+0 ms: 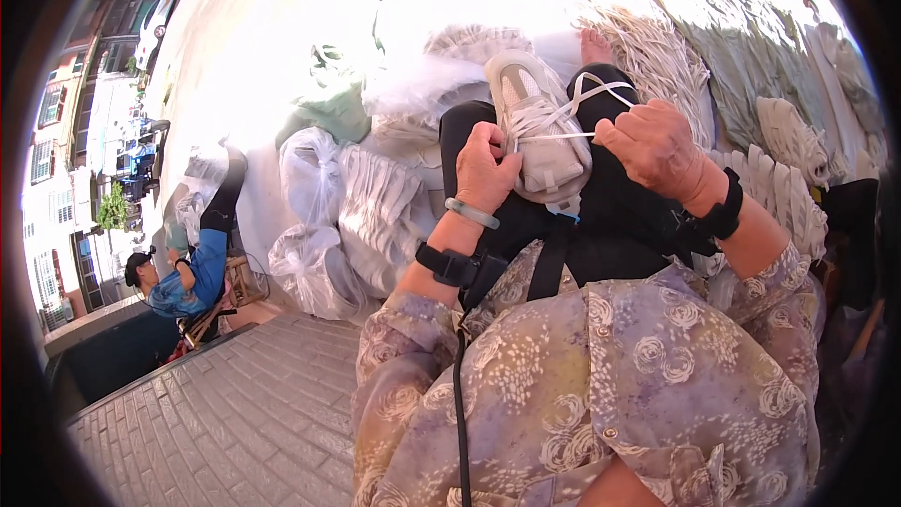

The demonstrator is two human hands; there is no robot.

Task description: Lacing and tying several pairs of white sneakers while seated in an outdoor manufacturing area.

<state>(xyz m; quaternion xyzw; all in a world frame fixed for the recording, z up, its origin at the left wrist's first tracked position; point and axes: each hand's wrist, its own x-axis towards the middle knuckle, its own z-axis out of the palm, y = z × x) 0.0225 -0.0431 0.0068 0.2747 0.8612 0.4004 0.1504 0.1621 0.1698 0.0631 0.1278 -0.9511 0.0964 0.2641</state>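
A pale beige-white sneaker (556, 164) rests on my lap between my thighs, its toe pointing away from me. My left hand (486, 169) is closed at the sneaker's left edge, thumb and fingers pinched by the eyelets; the exact grip is partly hidden. A white shoelace (556, 138) runs taut across the sneaker from that side to my right hand (652, 150), whose fingers are closed on it. Another stretch of lace loops loosely above my right hand, over my dark trouser leg. More lace lies crossed over the tongue.
Bundles of pale laces (657, 61) lie to the right, and a long greenish-white heap (751, 52) beyond. Clear plastic bags (314, 178) and stacked pale shoe pieces (380, 192) stand to my left. A seated person in blue (192, 277) is farther left, beside grey paving (235, 404).
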